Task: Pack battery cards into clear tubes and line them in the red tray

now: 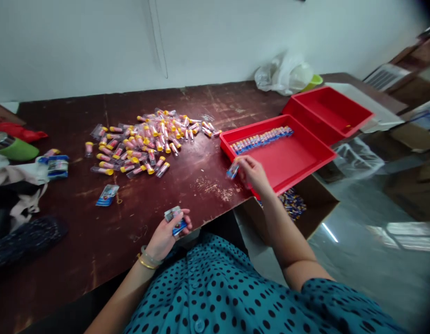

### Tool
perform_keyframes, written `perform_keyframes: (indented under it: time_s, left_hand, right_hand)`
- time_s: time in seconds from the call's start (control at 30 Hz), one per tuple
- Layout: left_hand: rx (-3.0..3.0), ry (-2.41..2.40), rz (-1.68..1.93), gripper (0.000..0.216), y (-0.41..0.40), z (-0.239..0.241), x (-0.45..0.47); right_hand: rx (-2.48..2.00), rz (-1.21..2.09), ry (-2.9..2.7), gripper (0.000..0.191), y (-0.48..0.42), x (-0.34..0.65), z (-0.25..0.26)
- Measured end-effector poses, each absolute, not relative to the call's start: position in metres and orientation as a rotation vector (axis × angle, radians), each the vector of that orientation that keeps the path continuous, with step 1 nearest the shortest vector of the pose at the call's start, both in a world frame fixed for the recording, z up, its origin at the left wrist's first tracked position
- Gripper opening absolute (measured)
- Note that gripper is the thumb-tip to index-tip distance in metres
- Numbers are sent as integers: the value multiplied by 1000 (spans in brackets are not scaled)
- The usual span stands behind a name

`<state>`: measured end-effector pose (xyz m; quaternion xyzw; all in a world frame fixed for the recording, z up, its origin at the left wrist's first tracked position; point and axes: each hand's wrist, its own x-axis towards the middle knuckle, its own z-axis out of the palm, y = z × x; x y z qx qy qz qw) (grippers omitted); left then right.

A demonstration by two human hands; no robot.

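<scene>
My left hand [165, 236] rests at the near edge of the brown table [187, 185] and grips a small stack of blue and white labels [175, 219]. Farther right, my right hand [253, 174] pinches one clear tube with a label [232, 170] just at the near left corner of a red tray [305, 164]. Along that tray's far side lies a row of finished tubes [260, 138]. A heap of clear tubes with yellow caps [145, 141] is spread over the middle of the table.
A second red tray [328, 111] stands behind the first. A loose label [107, 195] and a label bundle [56, 166] lie at left, beside cloths and a green bowl [15, 149]. A cardboard box [298, 208] with small items sits under the tray. A plastic bag [282, 74] is at the back.
</scene>
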<state>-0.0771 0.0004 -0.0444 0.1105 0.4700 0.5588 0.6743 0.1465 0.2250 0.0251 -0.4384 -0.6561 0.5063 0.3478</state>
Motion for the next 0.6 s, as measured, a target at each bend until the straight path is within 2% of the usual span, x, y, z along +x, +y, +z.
perform_keyframes:
  time_s: [0.1, 0.17, 0.37, 0.6]
  left_hand:
    - [263, 1061, 1225, 30, -1, -47, -80]
    - [275, 1069, 1208, 29, -3, -48, -80]
    - [283, 1106, 1197, 34, -9, -45, -80]
    - [190, 1131, 1183, 39, -11, -50, -84]
  right_hand:
    - [-1543, 826, -1912, 28, 311, 198, 35]
    - [-1765, 731, -2025, 27, 349, 218, 29]
    - [-1834, 880, -2167, 35, 373, 212, -7]
    - [-1771, 1003, -2129, 18, 359, 211, -10]
